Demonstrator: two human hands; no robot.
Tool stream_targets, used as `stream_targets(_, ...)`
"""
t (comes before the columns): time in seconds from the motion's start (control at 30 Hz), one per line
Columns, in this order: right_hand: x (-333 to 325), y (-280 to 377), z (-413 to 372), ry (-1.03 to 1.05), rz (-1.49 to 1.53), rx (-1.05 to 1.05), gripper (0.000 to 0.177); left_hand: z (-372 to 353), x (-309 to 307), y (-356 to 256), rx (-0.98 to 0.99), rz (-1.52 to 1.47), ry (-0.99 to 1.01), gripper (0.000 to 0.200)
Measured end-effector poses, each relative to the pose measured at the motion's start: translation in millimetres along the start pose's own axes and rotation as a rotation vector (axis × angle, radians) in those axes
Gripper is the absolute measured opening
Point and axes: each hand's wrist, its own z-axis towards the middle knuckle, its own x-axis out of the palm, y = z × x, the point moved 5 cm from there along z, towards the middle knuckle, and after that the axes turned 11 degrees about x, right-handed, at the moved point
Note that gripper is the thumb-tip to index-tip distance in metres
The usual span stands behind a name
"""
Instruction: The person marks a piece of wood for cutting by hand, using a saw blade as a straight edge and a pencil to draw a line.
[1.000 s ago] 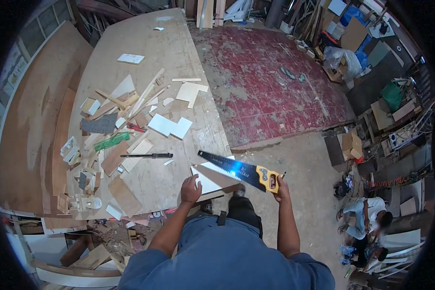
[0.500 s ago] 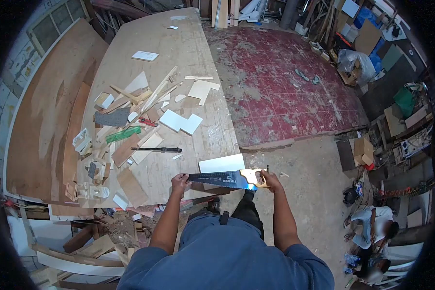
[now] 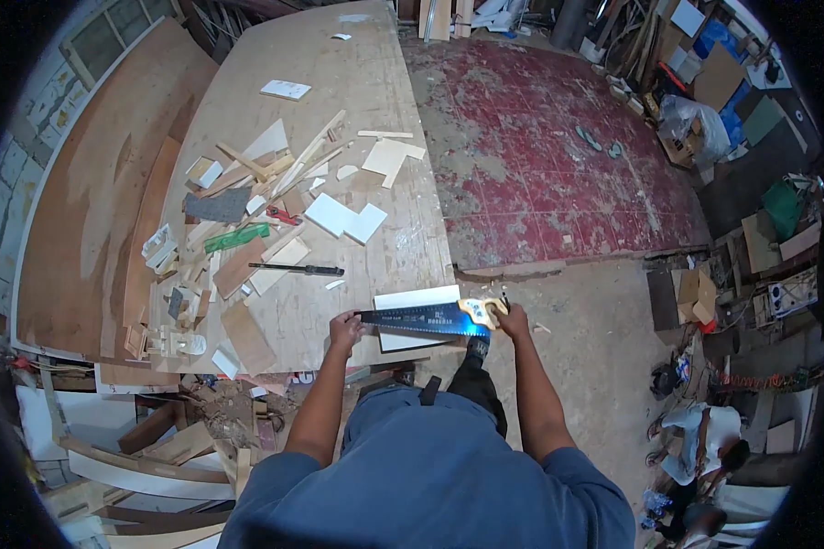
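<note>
A handsaw (image 3: 419, 317) with a dark blade and a pale wooden handle lies level across the front of my body. My right hand (image 3: 513, 320) is wrapped round its handle. The fingers of my left hand (image 3: 344, 328) pinch the narrow tip of the blade. Beneath the saw, a white board (image 3: 417, 297) rests at the near right corner of the wooden workbench (image 3: 398, 252); the blade covers a strip across its middle. The toothed edge faces my body.
Wood offcuts (image 3: 330, 215), a black tool like a long thin bar (image 3: 298, 269) and a green piece (image 3: 236, 238) lie on the bench. A big brown panel (image 3: 101, 201) leans at left. People (image 3: 705, 439) sit at lower right, near a cardboard box (image 3: 696, 295).
Both hands and the saw have shifted slightly forward relative to the white board, so its near part now shows below the blade. The camera view has tilted a little.
</note>
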Motion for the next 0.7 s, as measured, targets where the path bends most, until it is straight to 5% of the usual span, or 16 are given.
stream_targets(0.1, -8, 9, 11, -0.042, 0.045, -0.044, 0.053, 4, 10, -11, 0.002, 0.038, 0.02, 0.019)
stream_targets(0.7, -18, 17, 34, 0.004, 0.003, 0.0, 0.054, 28, 22, 17, 0.101, 0.195, 0.019, 0.024)
